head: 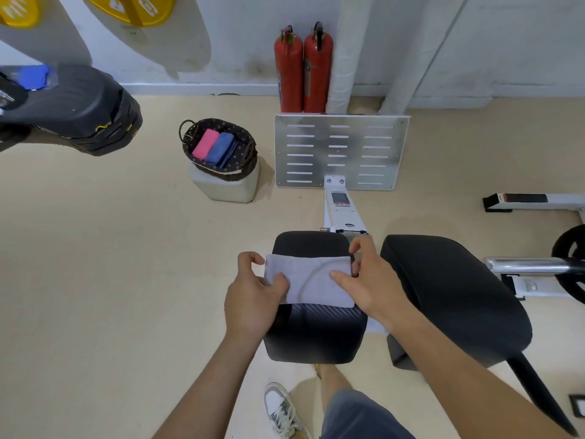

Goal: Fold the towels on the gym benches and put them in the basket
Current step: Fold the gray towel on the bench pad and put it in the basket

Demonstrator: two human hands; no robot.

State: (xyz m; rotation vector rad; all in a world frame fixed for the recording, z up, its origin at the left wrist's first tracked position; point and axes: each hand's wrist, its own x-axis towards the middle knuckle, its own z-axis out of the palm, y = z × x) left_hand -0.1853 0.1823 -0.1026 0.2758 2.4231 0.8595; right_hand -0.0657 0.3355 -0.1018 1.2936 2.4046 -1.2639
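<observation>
Black bench pad [316, 331] carries grey towel [313, 286], L end pinched by left hand [250, 293], R end by right hand [367, 280]

Both bare arms reach forward, side by side. The left hand [253, 289] pinches one end of the towel [316, 293], thumb on top. The right hand [368, 280] pinches the other end.

Grey towel [311, 282]: plain, with one darker curved line across it. Bench pad [316, 331]: black, fine carbon-weave pattern on its near face. Basket [250, 155]: dark brown wicker, dark lining with small pale dots. In it, pink towel [205, 144] and blue towel [220, 148]. Fire extinguishers [318, 71]: red. Floor [110, 264]: pale beige. Slotted plate [340, 150]: silver.
</observation>
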